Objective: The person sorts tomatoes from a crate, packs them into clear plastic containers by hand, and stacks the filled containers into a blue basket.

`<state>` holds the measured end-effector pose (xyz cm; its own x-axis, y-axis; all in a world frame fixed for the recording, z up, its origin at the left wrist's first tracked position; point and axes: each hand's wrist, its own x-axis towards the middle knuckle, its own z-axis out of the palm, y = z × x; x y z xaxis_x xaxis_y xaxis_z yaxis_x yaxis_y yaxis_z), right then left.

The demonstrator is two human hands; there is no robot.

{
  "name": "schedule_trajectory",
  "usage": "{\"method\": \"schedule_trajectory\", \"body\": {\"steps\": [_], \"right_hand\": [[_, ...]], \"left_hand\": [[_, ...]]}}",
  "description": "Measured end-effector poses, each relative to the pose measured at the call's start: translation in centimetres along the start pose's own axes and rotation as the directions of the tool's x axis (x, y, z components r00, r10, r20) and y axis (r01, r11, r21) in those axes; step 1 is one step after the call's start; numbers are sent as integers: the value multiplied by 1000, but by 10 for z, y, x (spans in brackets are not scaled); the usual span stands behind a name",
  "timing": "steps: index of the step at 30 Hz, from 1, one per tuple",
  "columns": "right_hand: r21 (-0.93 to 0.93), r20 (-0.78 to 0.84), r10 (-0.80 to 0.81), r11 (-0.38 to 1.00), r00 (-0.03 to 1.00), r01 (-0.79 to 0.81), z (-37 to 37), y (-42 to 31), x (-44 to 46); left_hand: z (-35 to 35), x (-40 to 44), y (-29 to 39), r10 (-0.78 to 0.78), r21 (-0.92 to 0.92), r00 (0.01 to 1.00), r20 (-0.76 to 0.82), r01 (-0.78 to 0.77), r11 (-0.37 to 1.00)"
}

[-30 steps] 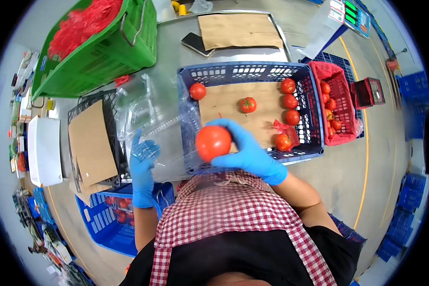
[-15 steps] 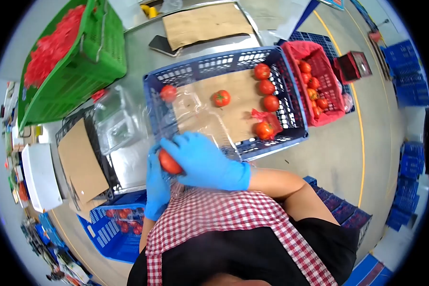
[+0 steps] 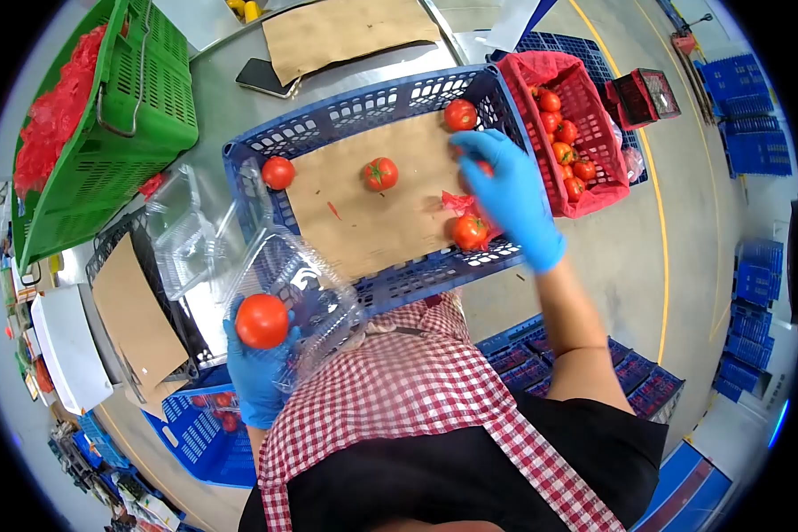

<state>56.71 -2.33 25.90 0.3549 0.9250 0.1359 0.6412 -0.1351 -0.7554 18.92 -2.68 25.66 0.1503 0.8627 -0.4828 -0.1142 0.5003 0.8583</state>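
Note:
My left hand supports a clear plastic clamshell container from below, its lid folded open toward the crate. A single red tomato sits in the container over my palm. My right hand is at the right side of a blue plastic crate, fingers apart over tomatoes that it partly hides. Beside it lie another tomato toward the back and one with red netting toward the front. Two more tomatoes, one in the middle and one at left, rest on the cardboard liner.
A red-lined basket of tomatoes stands right of the crate. At left are a green crate with red netting and an empty clear container. Behind lie a phone and cardboard. A blue basket sits low at left.
My right hand has left the tomato at my left hand and moved right to the crate's row of tomatoes. The container with the tomato now shows uncovered. The view has shifted slightly.

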Motion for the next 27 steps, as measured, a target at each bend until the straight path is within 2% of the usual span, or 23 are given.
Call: {"method": "schedule_trajectory", "body": {"steps": [1, 2, 3, 5, 6, 8, 11, 12, 13, 15, 16, 18, 19, 20, 21, 23, 24, 25, 26, 27], "right_hand": [[-136, 179, 82, 989, 980, -58, -6, 40, 3], [-291, 371, -16, 947, 929, 133, -11, 69, 1], [-226, 529, -59, 952, 847, 207, -2, 79, -1], [-59, 782, -141, 953, 607, 297, 16, 92, -20], [-204, 801, -74, 899, 594, 388, 26, 98, -30], [-460, 804, 68, 700, 591, 546, 44, 100, -42], [-420, 834, 199, 834, 514, 357, 44, 104, -32], [-396, 850, 255, 886, 461, 240, 37, 103, -22], [-304, 876, 225, 945, 427, 124, 31, 109, -16], [-15, 859, 60, 996, 509, -92, 19, 115, -12], [135, 852, 64, 932, 520, -335, 14, 111, -12], [98, 817, 73, 960, 571, -263, 15, 100, -21], [78, 796, 75, 971, 600, -225, 14, 94, -26], [-32, 778, 26, 999, 627, -1, 25, 106, -39], [-23, 852, 32, 999, 522, -25, 31, 113, -40], [-77, 861, 166, 977, 481, -200, 18, 89, -21], [64, 759, 202, 923, 619, -379, 22, 108, -16], [67, 556, 254, 935, 791, -348, 24, 110, -5], [-217, 417, 115, 976, 902, -24, 21, 108, -2], [-511, 320, -86, 823, 943, 249, 17, 105, 1]], "left_hand": [[-5, 3, 3, -93, -196, 996, -15, 88, 977], [-7, 6, 6, -182, -386, 983, -14, 163, 908], [-7, 9, 7, -214, -394, 976, -28, 186, 900], [-7, 12, 9, -289, -398, 956, -56, 244, 884], [-6, 13, 10, -285, -417, 958, -18, 252, 873], [-7, 15, 7, -294, -449, 956, -15, 256, 856], [-3, 16, 7, -256, -463, 967, -6, 224, 858], [-2, 14, 8, -233, -463, 972, -5, 205, 862], [-3, 14, 9, -230, -445, 973, -16, 199, 873], [-6, 11, 11, -227, -412, 973, -38, 192, 891], [-8, 9, 10, -237, -439, 970, -45, 194, 877], [-10, 10, 9, -257, -486, 966, -41, 205, 850], [-9, 11, 8, -239, -434, 970, -44, 197, 879], [-9, 11, 6, -220, -381, 974, -48, 186, 906], [-9, 11, 5, -199, -326, 979, -53, 171, 930], [-7, 11, 14, -230, -401, 973, -30, 199, 894], [-6, 11, 17, -246, -437, 969, -21, 213, 874], [-7, 11, 17, -250, -447, 968, -7, 220, 867], [-9, 11, 17, -254, -455, 967, 7, 229, 860], [-11, 11, 16, -257, -462, 966, 22, 238, 854]]}}
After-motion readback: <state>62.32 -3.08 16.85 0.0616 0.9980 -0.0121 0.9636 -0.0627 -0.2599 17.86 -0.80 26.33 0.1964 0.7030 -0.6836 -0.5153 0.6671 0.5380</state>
